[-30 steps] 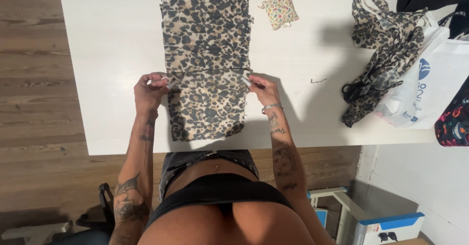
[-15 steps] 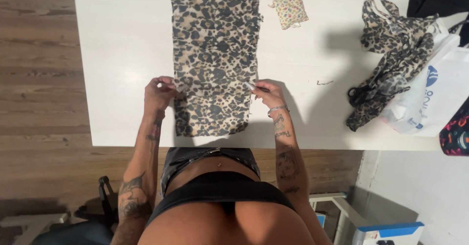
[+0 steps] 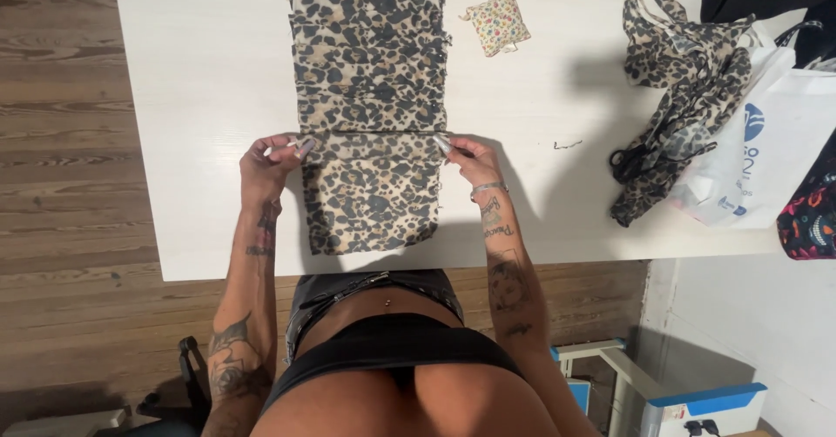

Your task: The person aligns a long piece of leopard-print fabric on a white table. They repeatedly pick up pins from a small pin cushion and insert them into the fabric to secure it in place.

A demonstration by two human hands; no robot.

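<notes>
Both hands, left (image 3: 272,160) and right (image 3: 463,151), pinch the fabric's (image 3: 370,97) fold at 9 and 3 o'clock on the worktop (image 3: 200,97), seemingly evenly; uneven pull could skew the crease or drag the strip askew.

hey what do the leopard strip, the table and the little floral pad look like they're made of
Leopard print strip: thin woven fabric, matte; it creases into pleats. Table: white, likely laminate or painted board, with a faint grain and soft sheen. Floral pad: printed cloth, puffy, probably stuffed.
</notes>
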